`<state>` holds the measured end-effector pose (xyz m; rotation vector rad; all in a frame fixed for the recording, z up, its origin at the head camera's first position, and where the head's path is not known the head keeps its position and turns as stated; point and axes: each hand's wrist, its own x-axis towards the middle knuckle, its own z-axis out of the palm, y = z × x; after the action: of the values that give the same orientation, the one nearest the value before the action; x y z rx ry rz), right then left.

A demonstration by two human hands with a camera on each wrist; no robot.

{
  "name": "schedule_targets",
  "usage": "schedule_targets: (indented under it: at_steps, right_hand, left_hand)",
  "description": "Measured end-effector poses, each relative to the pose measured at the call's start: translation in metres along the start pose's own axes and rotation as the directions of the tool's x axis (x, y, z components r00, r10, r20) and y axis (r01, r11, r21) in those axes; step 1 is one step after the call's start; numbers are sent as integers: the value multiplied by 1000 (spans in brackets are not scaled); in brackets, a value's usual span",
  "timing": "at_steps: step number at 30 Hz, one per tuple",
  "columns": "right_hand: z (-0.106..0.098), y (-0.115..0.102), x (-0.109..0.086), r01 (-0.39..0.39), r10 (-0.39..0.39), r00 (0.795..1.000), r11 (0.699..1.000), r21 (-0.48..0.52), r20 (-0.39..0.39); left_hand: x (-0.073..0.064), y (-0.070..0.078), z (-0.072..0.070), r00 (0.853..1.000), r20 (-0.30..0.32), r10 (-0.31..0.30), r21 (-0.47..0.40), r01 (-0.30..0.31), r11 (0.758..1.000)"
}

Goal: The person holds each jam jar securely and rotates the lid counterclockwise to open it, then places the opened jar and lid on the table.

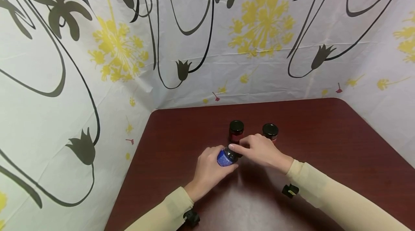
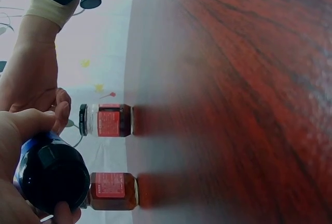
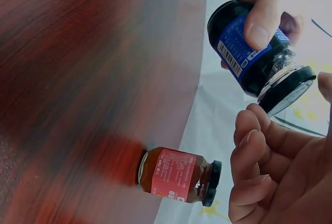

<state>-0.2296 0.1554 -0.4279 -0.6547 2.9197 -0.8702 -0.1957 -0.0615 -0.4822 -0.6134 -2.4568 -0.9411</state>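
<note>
Two hands busy: we see the left hand gripping a blue-labelled jar, tilted above the table; the right hand, fingers bent, meets its lid, pinching or not we can't tell. Two red-labelled jars stand beyond.

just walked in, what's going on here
A person's left hand holds a blue jar tilted above the table, and their right hand is at its black lid. The lid is on; whether that hand grips it is hard to tell. Two red jars stand upright on the table beyond, both capped.
</note>
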Motion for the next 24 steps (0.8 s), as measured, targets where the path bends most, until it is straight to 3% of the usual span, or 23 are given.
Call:
schedule_targets:
  at_steps: [10,24]
  right_hand:
    - [3,-2,-1,-33,33,999,999,8,-36]
    - [3,0,-1,-46,47,999,997,63,-8]
  left_hand:
    - [0,1,1,1000,-1,7,11,-7,1000]
    - [-2,3,0,1000,3,8,10,-8,1000]
